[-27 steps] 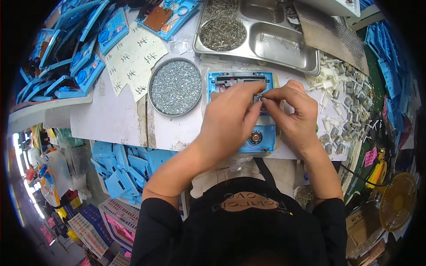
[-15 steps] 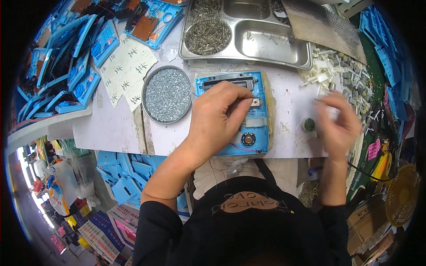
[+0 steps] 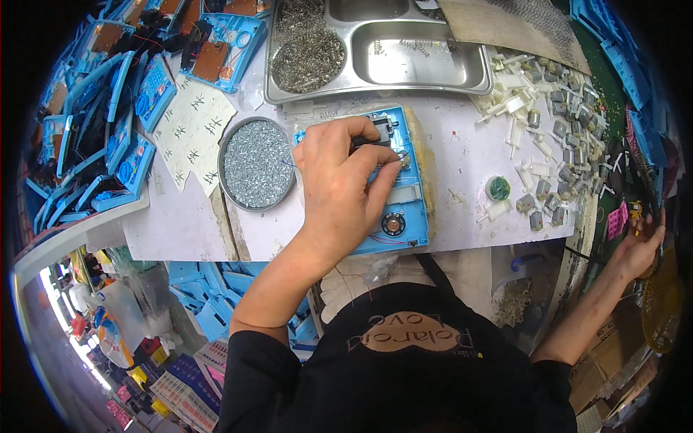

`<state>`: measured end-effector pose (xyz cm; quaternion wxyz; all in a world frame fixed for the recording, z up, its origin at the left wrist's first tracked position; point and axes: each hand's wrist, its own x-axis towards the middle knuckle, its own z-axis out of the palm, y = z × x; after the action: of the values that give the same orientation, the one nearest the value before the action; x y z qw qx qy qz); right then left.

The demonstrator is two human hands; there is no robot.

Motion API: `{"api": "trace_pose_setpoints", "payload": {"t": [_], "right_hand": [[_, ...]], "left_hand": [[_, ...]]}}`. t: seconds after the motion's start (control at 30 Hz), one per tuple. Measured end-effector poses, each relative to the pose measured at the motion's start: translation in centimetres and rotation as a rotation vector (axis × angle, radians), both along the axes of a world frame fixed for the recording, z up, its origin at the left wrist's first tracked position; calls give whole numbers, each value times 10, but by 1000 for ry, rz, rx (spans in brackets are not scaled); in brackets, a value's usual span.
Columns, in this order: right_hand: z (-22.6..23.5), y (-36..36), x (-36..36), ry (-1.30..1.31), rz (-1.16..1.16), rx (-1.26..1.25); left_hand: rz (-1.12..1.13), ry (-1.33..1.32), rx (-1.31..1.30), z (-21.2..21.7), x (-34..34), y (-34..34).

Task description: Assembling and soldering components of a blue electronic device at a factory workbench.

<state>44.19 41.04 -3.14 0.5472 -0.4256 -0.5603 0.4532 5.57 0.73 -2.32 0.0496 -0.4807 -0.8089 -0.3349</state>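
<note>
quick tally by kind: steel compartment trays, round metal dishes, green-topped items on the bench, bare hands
Silver steel compartment tray: 1
Round grey metal dish: 1
Small round green-topped item: 1
Bare left hand and right hand: 2
Total: 5

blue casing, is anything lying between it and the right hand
Yes: on the tabletop, a small green-topped round item and, farther right, loose grey and white parts lie between the blue casing and the right hand.
</note>
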Motion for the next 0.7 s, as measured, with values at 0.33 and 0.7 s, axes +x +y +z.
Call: {"api": "trace_pose_setpoints", "payload": {"t": [0.33,0.7], "right_hand": [[28,-125,-29,42,194,83],[8,-202,-200,-188,1059,269]], "left_hand": [[26,52,-29,-8,-3,4],[26,91,-58,-8,-1,6]]}}
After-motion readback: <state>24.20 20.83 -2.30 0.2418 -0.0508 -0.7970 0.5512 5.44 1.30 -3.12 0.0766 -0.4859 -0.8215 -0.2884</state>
